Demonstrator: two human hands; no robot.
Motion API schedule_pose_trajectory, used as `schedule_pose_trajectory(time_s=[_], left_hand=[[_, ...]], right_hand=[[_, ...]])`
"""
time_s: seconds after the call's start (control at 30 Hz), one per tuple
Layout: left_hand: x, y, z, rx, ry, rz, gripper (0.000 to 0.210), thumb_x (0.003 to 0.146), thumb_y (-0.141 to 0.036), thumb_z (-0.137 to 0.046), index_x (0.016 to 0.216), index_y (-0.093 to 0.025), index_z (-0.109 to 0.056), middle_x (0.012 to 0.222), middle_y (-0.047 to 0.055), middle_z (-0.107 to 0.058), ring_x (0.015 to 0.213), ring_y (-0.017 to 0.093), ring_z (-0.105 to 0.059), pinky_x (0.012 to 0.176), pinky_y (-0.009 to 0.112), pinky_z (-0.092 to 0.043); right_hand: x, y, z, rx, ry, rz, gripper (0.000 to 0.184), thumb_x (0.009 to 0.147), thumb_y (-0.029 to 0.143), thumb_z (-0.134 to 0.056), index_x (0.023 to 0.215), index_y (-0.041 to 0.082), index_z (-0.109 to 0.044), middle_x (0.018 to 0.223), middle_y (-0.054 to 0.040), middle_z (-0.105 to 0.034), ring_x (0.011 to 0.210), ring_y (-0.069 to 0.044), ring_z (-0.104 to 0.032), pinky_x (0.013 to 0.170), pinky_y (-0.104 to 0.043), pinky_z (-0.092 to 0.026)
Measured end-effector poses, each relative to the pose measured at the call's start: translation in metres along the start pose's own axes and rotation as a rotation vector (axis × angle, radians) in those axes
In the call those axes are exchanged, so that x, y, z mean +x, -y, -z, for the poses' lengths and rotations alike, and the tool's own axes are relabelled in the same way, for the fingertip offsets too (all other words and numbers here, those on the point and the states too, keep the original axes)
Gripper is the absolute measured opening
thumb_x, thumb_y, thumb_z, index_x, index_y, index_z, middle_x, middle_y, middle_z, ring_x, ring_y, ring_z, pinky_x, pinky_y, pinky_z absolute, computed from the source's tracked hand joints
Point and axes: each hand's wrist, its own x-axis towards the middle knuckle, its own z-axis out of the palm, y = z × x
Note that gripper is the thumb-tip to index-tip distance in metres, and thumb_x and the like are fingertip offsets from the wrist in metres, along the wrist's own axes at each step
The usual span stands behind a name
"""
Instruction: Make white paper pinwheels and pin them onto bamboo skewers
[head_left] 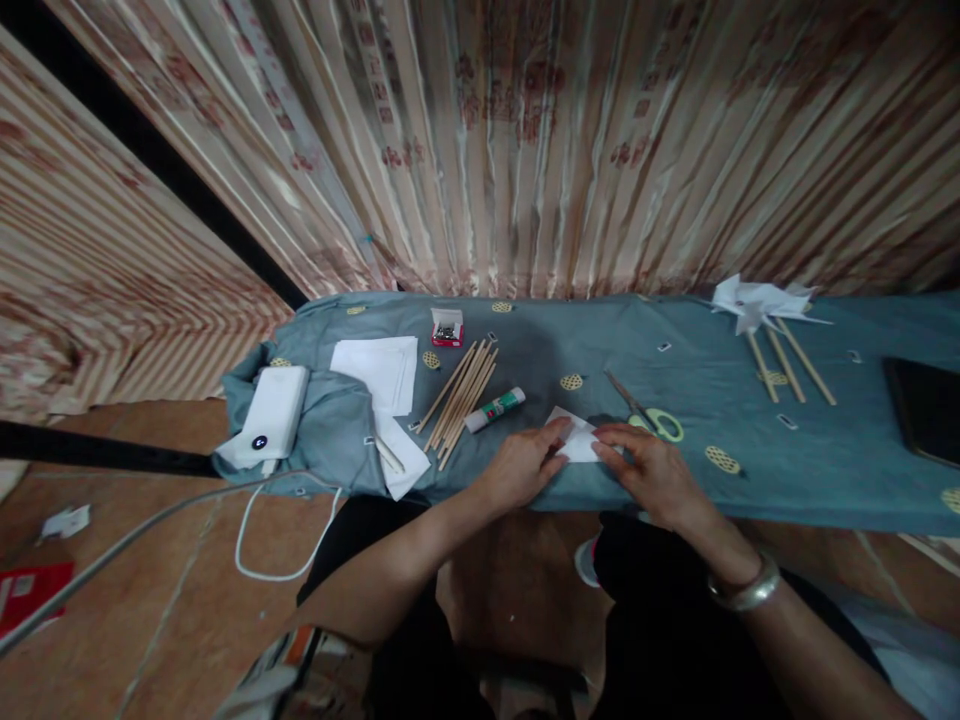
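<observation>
A small white sheet of paper (579, 447) lies at the table's near edge, between my two hands. My left hand (525, 463) pinches its left side, thumb and fingers closed on it. On the opposite side, my right hand (649, 468) grips the paper's right edge with its fingertips. Just beyond the right hand rest scissors (658, 423) with light green handles, their blades pointing away to the left. A glue stick (495, 409) with a green label lies to the left of the paper, beside a bundle of thin wooden sticks (459, 402).
White paper sheets (379, 370) and an open red-and-white box of small metal pieces (448, 328) sit at left. A white power bank (274, 415) with a cable is at the left end. Paper pinwheels (761, 302) on sticks and a dark tablet-like object (926, 408) lie at right.
</observation>
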Motion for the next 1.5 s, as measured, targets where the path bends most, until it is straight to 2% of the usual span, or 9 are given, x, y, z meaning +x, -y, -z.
schedule_pose_trajectory(time_s=[0.1,0.17,0.33,0.53,0.77,1.0,1.5], left_hand=[[-0.002,0.002,-0.002,-0.023,-0.017,0.014,0.053,0.092,-0.023,-0.053,0.143,-0.015,-0.041,0.115,0.011,-0.071,0.101,0.022,-0.070,0.091,0.036,-0.055],[-0.004,0.004,-0.002,-0.007,-0.030,0.007,0.053,0.091,-0.023,-0.053,0.143,-0.017,-0.041,0.114,0.010,-0.071,0.099,0.022,-0.070,0.091,0.036,-0.055],[-0.011,0.006,0.004,0.136,-0.031,-0.014,0.050,0.093,-0.024,-0.052,0.142,-0.019,-0.043,0.107,0.009,-0.070,0.093,0.022,-0.069,0.086,0.037,-0.056],[-0.016,0.003,0.011,0.203,-0.019,-0.088,0.034,0.095,-0.021,-0.049,0.129,-0.021,-0.058,0.105,0.008,-0.069,0.097,0.022,-0.065,0.087,0.036,-0.054],[-0.014,0.003,0.015,0.307,-0.007,-0.059,0.028,0.095,-0.021,-0.051,0.119,-0.020,-0.064,0.095,0.006,-0.066,0.089,0.021,-0.062,0.082,0.034,-0.052],[-0.019,0.008,0.015,0.316,-0.042,-0.052,0.026,0.094,-0.021,-0.053,0.117,-0.020,-0.066,0.093,0.006,-0.064,0.087,0.020,-0.061,0.080,0.032,-0.052],[-0.020,0.007,0.018,0.301,-0.059,-0.022,0.024,0.094,-0.021,-0.054,0.115,-0.019,-0.067,0.094,0.005,-0.064,0.089,0.020,-0.062,0.082,0.033,-0.054]], right_hand=[[0.018,-0.003,0.005,-0.108,0.193,0.017,0.026,0.087,0.028,-0.049,0.074,0.022,-0.071,0.079,-0.0047,-0.074,0.072,-0.021,-0.069,0.067,-0.032,-0.050],[0.024,-0.003,0.003,-0.127,0.203,-0.008,0.025,0.086,0.028,-0.051,0.074,0.022,-0.072,0.077,-0.0039,-0.074,0.069,-0.020,-0.068,0.064,-0.030,-0.048],[0.020,-0.003,-0.009,-0.056,0.046,-0.099,0.018,0.084,0.027,-0.057,0.080,0.023,-0.074,0.082,-0.0035,-0.075,0.075,-0.021,-0.070,0.067,-0.030,-0.049],[0.016,0.000,-0.017,-0.018,-0.037,-0.085,0.019,0.089,0.028,-0.055,0.079,0.022,-0.071,0.085,-0.0056,-0.073,0.083,-0.022,-0.068,0.078,-0.032,-0.050],[0.021,0.004,-0.019,-0.037,-0.064,-0.051,0.023,0.092,0.029,-0.051,0.078,0.022,-0.067,0.088,-0.0076,-0.072,0.086,-0.025,-0.065,0.082,-0.036,-0.048],[0.027,0.005,-0.024,-0.044,-0.116,-0.040,0.020,0.092,0.028,-0.053,0.078,0.022,-0.066,0.094,-0.0087,-0.072,0.091,-0.026,-0.064,0.084,-0.038,-0.048],[0.032,0.002,-0.035,-0.055,-0.197,-0.032,0.018,0.090,0.028,-0.054,0.074,0.022,-0.061,0.084,-0.0082,-0.068,0.084,-0.026,-0.062,0.079,-0.039,-0.048]])
